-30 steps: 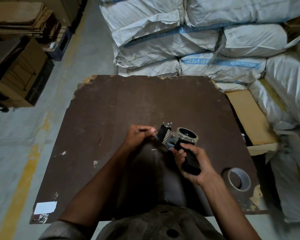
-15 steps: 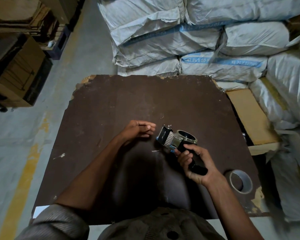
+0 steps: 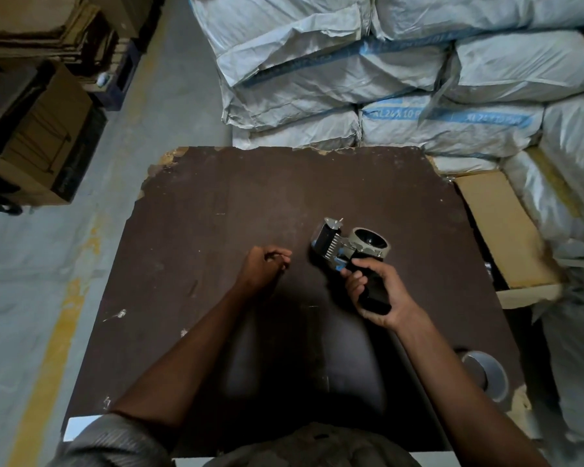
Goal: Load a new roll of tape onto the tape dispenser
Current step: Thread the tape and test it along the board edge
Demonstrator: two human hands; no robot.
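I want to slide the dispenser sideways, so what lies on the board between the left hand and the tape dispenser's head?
Nothing: in the head view only bare brown board separates the left hand from the tape dispenser.

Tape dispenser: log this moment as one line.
right hand: grips tape dispenser handle | left hand: curled, on table, apart from dispenser | roll on dispenser | spare roll: table's near right corner

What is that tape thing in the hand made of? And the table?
The tape dispenser looks part metal, part plastic: its toothed plate shines silvery like steel, while the handle in the right hand is matte black, probably plastic. The table looks like dark-coated plywood: its far edge is chipped, showing pale wood underneath.
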